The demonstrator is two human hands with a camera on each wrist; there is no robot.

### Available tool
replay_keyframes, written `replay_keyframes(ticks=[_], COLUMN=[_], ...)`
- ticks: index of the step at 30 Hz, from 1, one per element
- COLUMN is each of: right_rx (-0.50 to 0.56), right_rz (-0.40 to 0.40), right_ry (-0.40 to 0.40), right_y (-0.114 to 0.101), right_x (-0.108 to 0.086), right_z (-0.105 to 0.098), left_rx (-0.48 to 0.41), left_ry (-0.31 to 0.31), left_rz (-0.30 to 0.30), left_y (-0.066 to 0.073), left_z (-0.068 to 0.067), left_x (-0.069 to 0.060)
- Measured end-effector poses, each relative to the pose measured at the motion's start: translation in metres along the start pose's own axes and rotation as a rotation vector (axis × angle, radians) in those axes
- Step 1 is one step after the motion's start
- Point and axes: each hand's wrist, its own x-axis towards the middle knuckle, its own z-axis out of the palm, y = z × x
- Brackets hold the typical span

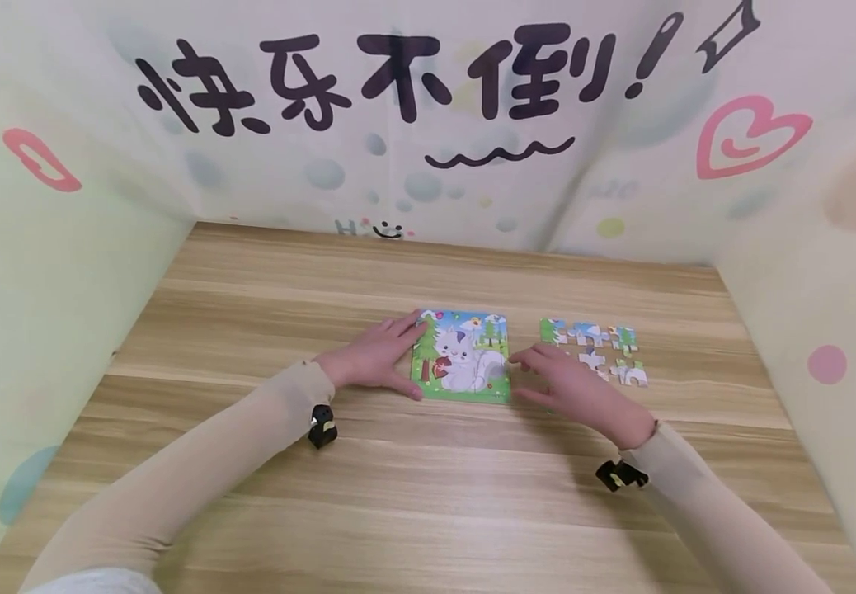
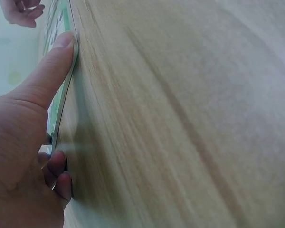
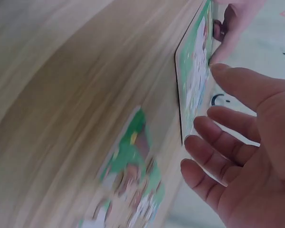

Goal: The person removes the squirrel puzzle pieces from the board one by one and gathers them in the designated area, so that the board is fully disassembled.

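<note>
A square squirrel picture board [image 1: 463, 363] lies flat on the wooden table. At its left side rests my left hand [image 1: 374, 356], the fingers stretched to the upper left corner and the thumb near the lower left one. In the left wrist view the thumb [image 2: 62, 47] touches the board's edge. My right hand [image 1: 575, 386] hovers by the right edge of the board, fingers loosely bent with nothing between them. Partly behind it, several loose jigsaw pieces [image 1: 628, 373] are spread to the right. The right wrist view shows pieces [image 3: 133, 135] blurred.
The wood-grain table [image 1: 413, 503] extends in front of the board. Printed cloth walls [image 1: 309, 177] stand behind it and on both sides. Each wrist carries a small black device [image 1: 322, 426].
</note>
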Motion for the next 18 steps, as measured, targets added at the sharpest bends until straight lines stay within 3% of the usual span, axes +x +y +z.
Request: replay_keyframes(ticks=[7, 12, 18], right_rx=[-0.036, -0.028, -0.041], right_rz=[0.001, 0.062, 0.073], right_ry=[-0.014, -0.09, -0.145], right_y=[-0.009, -0.015, -0.019], right_x=[0.017, 0.026, 0.035], right_z=[0.01, 0.012, 0.012], left_rx=[0.006, 0.014, 0.024], left_ry=[0.007, 0.015, 0.017], left_rz=[0.004, 0.006, 0.005], left_y=[-0.001, -0.002, -0.002], left_z=[0.001, 0.003, 0.003], left_x=[0.0, 0.002, 0.002])
